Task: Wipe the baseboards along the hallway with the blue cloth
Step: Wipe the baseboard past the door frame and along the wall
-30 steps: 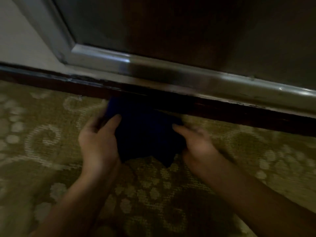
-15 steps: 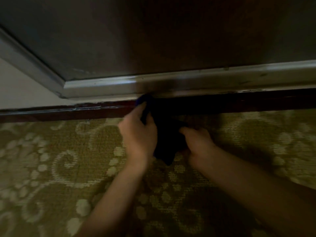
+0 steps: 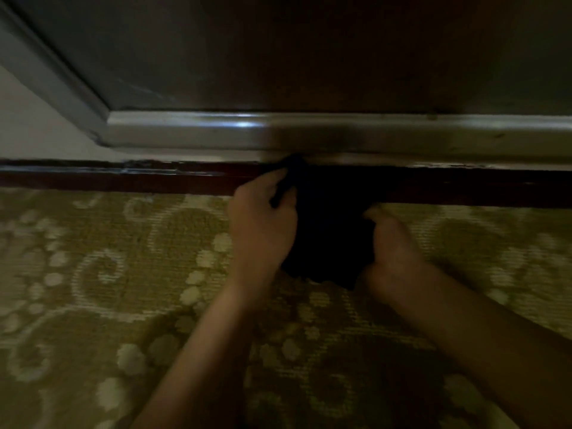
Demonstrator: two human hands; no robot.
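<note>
cloth hides baseboard middle

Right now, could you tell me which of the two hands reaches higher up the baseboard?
The left hand: its fingers pinch the blue cloth against the dark baseboard, while the right hand grips it lower.

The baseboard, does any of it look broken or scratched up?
A little. The dark baseboard has a rough, chipped-looking patch on its top edge at the left, under the corner of the grey trim. The trim carries a few small dark marks at the right. The picture is too dim to tell more.
</note>
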